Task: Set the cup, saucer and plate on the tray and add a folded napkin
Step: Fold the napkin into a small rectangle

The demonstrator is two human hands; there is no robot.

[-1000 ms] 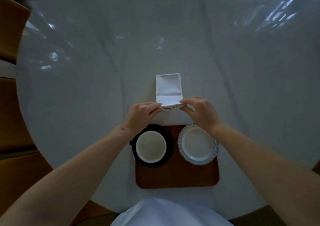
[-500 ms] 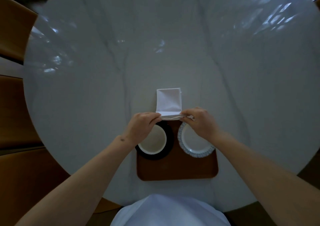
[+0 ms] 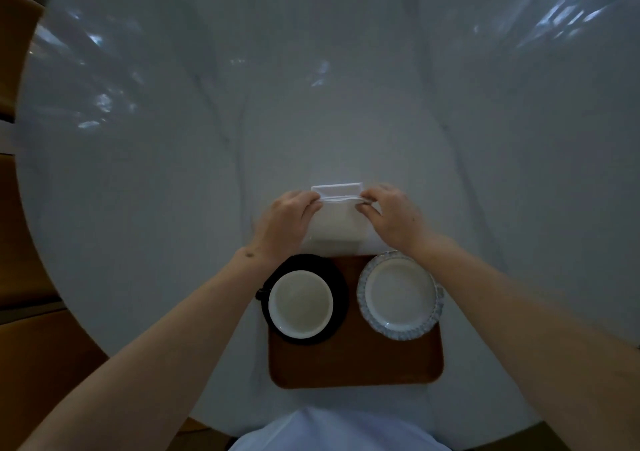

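On the round marble table [image 3: 173,180] the one thing that has changed over the last second is the napkin [image 3: 336,223]: a second ago our hands pinched its near edge while most of it stretched away from us, and now we have carried that edge over, so the doubled edge sits near the far end and only a narrow strip of the lower layer shows beyond it. We read that as one more fold nearly made, which leaves the cloth shorter and thicker, close to ready, though it lies on the table just beyond the tray [image 3: 353,364] and not yet on it. The tray, a brown wooden rectangle near our edge of the table, already bears the rest of the setting. On its left side sits the black saucer [image 3: 337,288], its far rim reaching slightly past the tray's far edge, and the white cup [image 3: 300,303] stands upright in it, empty as far as we can see, its dark handle pointing left. On the right side lies the plate [image 3: 400,294], white with a blue patterned rim, also empty. Our left hand [image 3: 287,222] pinches the folded edge at its left corner, fingers narrow on the cloth, and our right hand [image 3: 393,213] does the same at the right corner. The front half of the tray is bare, and we judge that the likely spot for the napkin.
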